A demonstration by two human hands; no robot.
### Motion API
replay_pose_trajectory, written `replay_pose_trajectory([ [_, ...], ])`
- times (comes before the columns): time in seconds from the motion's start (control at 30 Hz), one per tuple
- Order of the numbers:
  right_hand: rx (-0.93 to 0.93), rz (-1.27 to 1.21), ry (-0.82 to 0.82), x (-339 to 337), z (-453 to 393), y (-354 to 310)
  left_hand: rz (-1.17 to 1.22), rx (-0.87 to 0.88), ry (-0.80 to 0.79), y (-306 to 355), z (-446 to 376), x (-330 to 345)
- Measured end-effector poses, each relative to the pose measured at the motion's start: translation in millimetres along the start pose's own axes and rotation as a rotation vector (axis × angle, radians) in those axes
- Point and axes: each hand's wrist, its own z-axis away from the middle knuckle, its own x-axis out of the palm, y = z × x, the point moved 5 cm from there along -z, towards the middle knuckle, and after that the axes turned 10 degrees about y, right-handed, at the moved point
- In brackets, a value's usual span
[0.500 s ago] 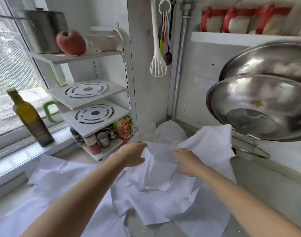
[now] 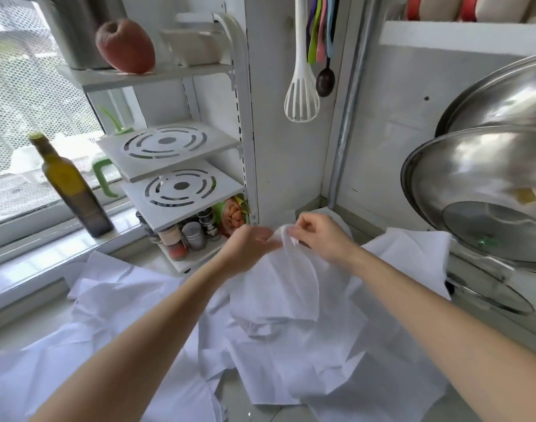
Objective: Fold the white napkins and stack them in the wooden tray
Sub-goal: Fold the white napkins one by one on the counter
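White napkins [image 2: 291, 354] strewn over counter [image 2: 245, 400] beside window [image 2: 23, 95].

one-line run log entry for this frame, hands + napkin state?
phase: lifting one napkin | left hand: pinches top edge | right hand: pinches top edge | napkin pile: unfolded on counter | wooden tray: not in view

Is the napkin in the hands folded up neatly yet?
Not yet. The lifted napkin hangs loose and crumpled, its top edge pinched by the left hand and right hand.
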Motion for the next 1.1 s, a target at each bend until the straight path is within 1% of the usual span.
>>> replay_pose_trajectory([
  [0.07, -0.024, -0.174, 0.083, -1, -4, -27, 0.333, -0.099, 0.035, -1, 5, -23],
  [0.13, -0.005, -0.342, 0.095, 5, -4, -51, 0.580, -0.175, 0.058, -4, 15, -47],
  [0.17, 0.012, -0.403, 0.062, 9, -3, -61, 0.648, -0.204, 0.068, -5, 19, -57],
  [0.23, 0.054, -0.443, -0.072, 23, 4, -78, 0.730, -0.232, 0.100, -7, 29, -78],
  [0.3, 0.059, -0.397, -0.192, 42, 14, -90, 0.821, -0.267, 0.184, -15, 40, -101],
  [0.33, 0.044, -0.370, -0.187, 47, 17, -94, 0.850, -0.307, 0.231, -20, 44, -110],
  [0.4, 0.009, -0.367, -0.074, 62, 24, -111, 0.842, -0.373, 0.270, -31, 64, -132],
  [0.47, -0.003, -0.348, 0.047, 80, 32, -133, 0.822, -0.430, 0.252, -37, 89, -149],
  [0.53, -0.004, -0.280, 0.103, 102, 41, -152, 0.806, -0.426, 0.203, -34, 116, -166],
  [0.63, 0.017, -0.258, 0.074, 144, 63, -176, 0.805, -0.359, 0.047, -27, 158, -187],
  [0.7, 0.037, -0.290, 0.062, 167, 78, -187, 0.762, -0.325, 0.013, -24, 182, -199],
  [0.83, 0.094, -0.343, 0.064, 201, 102, -205, 0.637, -0.306, 0.097, -29, 219, -224],
  [0.93, 0.116, -0.383, -0.003, 225, 123, -218, 0.596, -0.351, 0.156, -39, 240, -241],
  [1.03, 0.030, -0.370, -0.113, 238, 135, -229, 0.589, -0.363, 0.139, -44, 257, -252],
  [1.1, -0.024, -0.357, -0.148, 242, 141, -236, 0.554, -0.357, 0.121, -46, 266, -256],
])
